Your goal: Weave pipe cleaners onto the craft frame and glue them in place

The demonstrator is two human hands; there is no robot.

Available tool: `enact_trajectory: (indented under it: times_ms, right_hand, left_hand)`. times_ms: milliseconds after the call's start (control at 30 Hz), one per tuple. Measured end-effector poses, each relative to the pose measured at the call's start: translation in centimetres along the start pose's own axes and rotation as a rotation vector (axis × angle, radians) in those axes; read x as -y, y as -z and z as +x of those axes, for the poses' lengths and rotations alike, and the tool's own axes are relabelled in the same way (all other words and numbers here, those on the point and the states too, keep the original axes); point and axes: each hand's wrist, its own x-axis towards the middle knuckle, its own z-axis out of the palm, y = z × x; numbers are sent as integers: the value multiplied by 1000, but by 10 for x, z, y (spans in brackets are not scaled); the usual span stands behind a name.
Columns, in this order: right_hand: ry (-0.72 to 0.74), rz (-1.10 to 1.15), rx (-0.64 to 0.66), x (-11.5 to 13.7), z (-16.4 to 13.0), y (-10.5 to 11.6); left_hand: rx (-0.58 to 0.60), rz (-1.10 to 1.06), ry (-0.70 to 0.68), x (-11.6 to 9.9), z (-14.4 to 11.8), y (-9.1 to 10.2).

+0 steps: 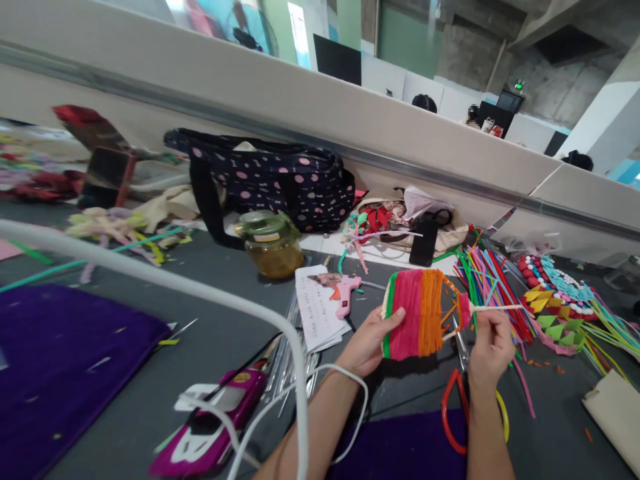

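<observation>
My left hand (369, 341) grips the left edge of a flat craft piece (409, 317) wound in green, pink and orange pipe-cleaner stripes, thumb on top. The piece narrows through open orange lattice to a small pink wrapped neck (465, 311). A cream pipe cleaner (503, 308) sticks out to the right of the neck. My right hand (493, 347) is closed at this pipe cleaner, thumb and fingers pinched together. Under the piece and beside my right wrist lie scissors (453, 407) with red and yellow handles, partly hidden by the wrist.
A pink glue gun (347, 297) lies on papers (317, 317). Behind are a lidded jar (274, 250) and a dark dotted bag (260, 180). Loose pipe cleaners (493, 283) are bunched at right. A white tube (240, 293) arches across the left foreground, above a magenta iron-like device (215, 423).
</observation>
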Motion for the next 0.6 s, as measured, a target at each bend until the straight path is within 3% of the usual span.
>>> enact_trajectory:
  times_ms: [67,133,333,433,600]
  right_hand:
    - [-117,81,-138,-5,2,4]
    - [-219,101,-167,-13,5,5]
    - [-382,141,73,-24,5,-2]
    - [-474,94,90,-25,0,1]
    - [-376,9,146,-33,1,1]
  left_hand:
    - [-38,-55,-25,-1,3,0]
    - [-82,-121,-61,-3,5,1]
    - [-174,-255,-81,-9,8,2]
    - [-185,-293,-56,-11,6,0]
    - [-175,-331,31,-12,5,-2]
